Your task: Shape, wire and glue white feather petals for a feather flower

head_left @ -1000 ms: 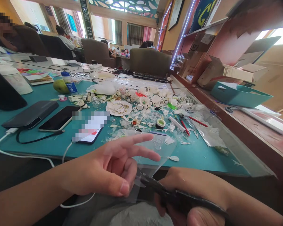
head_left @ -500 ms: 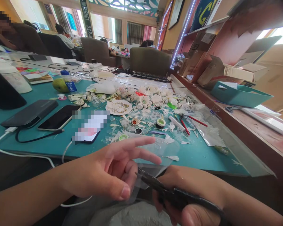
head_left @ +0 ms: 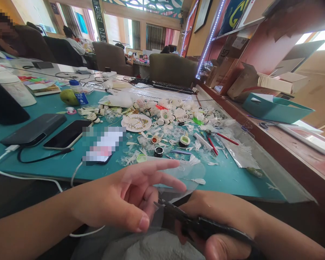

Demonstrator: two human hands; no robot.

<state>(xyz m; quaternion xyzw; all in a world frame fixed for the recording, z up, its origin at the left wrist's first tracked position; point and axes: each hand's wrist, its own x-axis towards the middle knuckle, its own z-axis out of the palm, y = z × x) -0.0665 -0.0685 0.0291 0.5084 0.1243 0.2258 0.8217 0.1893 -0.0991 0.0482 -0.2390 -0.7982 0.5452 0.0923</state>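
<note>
Brown chairs (head_left: 174, 68) and seated people (head_left: 76, 47) fill the background behind a teal table (head_left: 230, 182). Well left of the fingers of the left hand (head_left: 113, 204) lies a grey power bank (head_left: 34, 130) with a white cable (head_left: 1, 170) plugged in; nearer them come a dark-screened phone (head_left: 67, 134) and, just beyond the wrist, a lit phone (head_left: 103, 146). On this hand the index and middle fingers stretch rightward, spread apart, the other two curl toward the palm, and the thumb stands clear. Beyond these fingers sit a white plate (head_left: 134, 129), a small dark jar (head_left: 158, 152) and heaped shuttlecocks (head_left: 165, 115). A clear sheet (head_left: 193, 175) shows behind them; whether the curled ones pinch it I cannot tell. A white feather (head_left: 199, 181) lies near the middle fingertip. Black scissors (head_left: 208, 226), blades slightly parted, have their tips just beside the curled left fingers; the right hand (head_left: 224, 209) has its fingers wrapped around the handles. Past those fingers lie red-handled pliers (head_left: 227, 139), and at far right a teal box (head_left: 276, 109) stands on a ledge (head_left: 306, 162).
</note>
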